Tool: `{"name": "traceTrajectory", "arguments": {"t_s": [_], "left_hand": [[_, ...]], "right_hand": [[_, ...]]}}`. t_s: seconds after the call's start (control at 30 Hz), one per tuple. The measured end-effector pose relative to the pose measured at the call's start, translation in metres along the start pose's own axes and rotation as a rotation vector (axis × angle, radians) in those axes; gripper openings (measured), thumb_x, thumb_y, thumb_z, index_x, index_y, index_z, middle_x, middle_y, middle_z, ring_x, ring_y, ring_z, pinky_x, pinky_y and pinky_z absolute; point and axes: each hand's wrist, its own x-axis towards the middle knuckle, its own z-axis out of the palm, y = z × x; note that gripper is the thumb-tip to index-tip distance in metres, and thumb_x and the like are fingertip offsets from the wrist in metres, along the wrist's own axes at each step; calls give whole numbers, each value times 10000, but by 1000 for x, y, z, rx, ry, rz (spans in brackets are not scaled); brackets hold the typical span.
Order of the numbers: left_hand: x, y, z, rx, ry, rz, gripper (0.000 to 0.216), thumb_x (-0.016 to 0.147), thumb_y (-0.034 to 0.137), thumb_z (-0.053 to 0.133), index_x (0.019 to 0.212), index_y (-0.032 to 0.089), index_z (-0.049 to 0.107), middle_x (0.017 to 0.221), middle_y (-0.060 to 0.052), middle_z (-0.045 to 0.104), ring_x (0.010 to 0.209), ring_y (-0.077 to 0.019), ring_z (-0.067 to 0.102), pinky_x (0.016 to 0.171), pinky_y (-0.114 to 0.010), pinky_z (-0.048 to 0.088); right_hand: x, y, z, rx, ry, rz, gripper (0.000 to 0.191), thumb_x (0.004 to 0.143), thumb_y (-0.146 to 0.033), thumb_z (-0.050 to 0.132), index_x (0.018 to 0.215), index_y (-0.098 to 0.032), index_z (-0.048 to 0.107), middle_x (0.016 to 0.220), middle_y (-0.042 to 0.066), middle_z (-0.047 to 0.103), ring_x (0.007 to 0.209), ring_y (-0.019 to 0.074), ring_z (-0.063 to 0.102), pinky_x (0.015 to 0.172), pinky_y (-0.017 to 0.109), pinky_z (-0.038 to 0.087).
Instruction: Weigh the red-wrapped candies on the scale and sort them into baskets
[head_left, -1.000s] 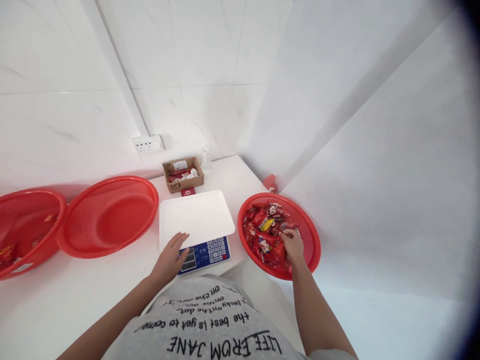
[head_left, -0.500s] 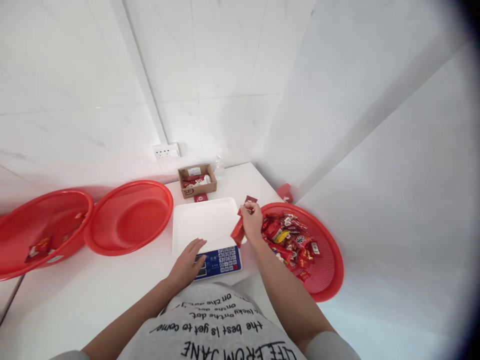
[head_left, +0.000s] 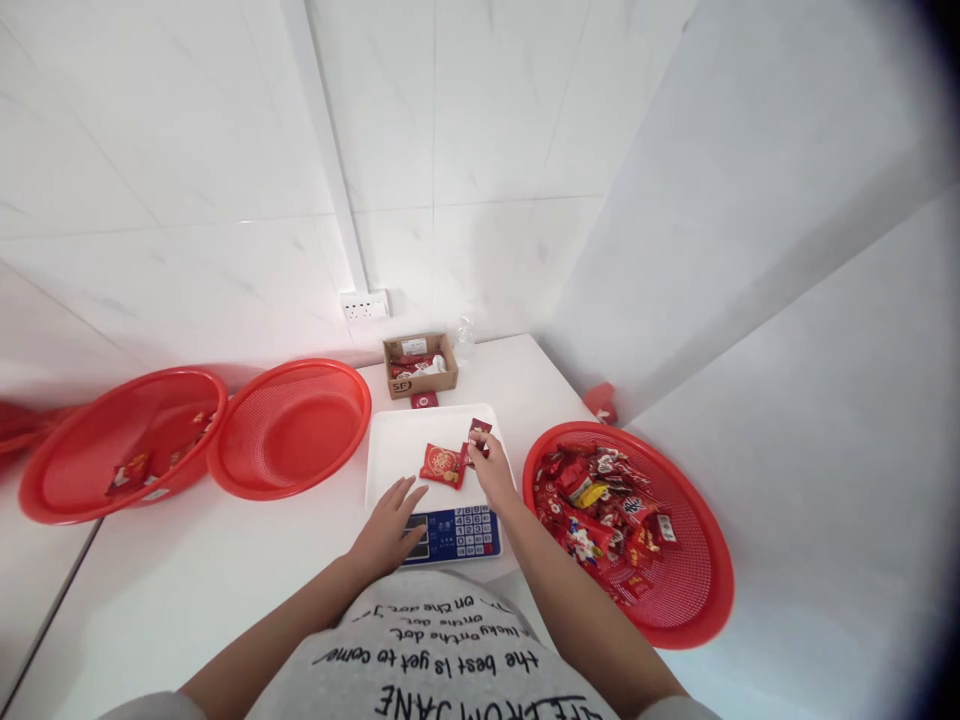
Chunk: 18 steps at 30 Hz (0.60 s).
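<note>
- Since half a second ago, right hand (head_left: 491, 468) has moved from the tray's right edge to over the white tray (head_left: 401, 440) of the weighing scale (head_left: 439, 480); one flat red packet (head_left: 442, 464) that hung from it now lies on the tray.
- Right hand pinches a small dark-red packet (head_left: 478, 432) in its fingertips, just right of the flat red packet, low over the tray; can't tell if it touches the tray.
- Left hand (head_left: 390, 522) is unchanged: open, fingers spread flat on the scale's front panel, left of the blue keypad (head_left: 474, 527), holding nothing.
- Scale sits mid-table, near edge, on the white table (head_left: 225, 560).
- Right of the scale: red mesh basket (head_left: 701, 570) filled with mixed red snack packets (head_left: 600, 500).
- Left of the scale: empty red mesh basket (head_left: 292, 425); further left, another red basket (head_left: 82, 480) with a few packets in it.
- Far side, behind the scale: open cardboard box (head_left: 420, 366), a red packet (head_left: 424, 400) between box and scale, a small clear bottle (head_left: 464, 340) right of the box.
- Wall socket (head_left: 365, 305) on the tiled wall above the box.
</note>
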Motion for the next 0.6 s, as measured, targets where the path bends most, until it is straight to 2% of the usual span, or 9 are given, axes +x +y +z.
{"name": "traceTrajectory", "arguments": {"t_s": [0.1,0.2,0.3,0.43,0.6], "left_hand": [[16,7,0,57,-49,48,555,821,287,538,1348,218,379,1475,-113,297,1367,-289,217,1087,-498,261],[35,19,0,103,-117,93,603,820,337,551,1376,230,344,1488,-117,267,1380,-303,169,1092,-530,206],[55,32,1,136,-181,132,651,814,387,558,1397,230,314,1503,-120,225,1386,-311,134,1091,-547,173],[74,42,5,185,-264,180,701,796,446,568,1412,252,298,1515,-110,190,1383,-352,104,1081,-574,138],[75,31,10,216,-315,235,676,788,478,566,1396,303,328,1489,-97,272,1375,-361,135,1066,-599,119]], "right_hand": [[0,7,-7,-140,19,-117,251,701,-268,515,935,-211,586,1102,70,531,979,184,546,862,336,478],[1,15,-18,-195,68,-120,267,698,-239,484,943,-205,586,1096,77,530,1009,192,540,896,351,456],[-1,19,-27,-190,62,-74,278,704,-277,485,959,-218,578,994,44,585,948,196,561,848,376,472],[-7,20,-31,-139,2,-54,286,708,-331,498,966,-230,568,917,11,621,821,178,585,715,337,498],[-9,17,-39,-118,-7,-21,299,698,-340,500,964,-218,563,964,34,624,756,167,592,672,316,497]]}}
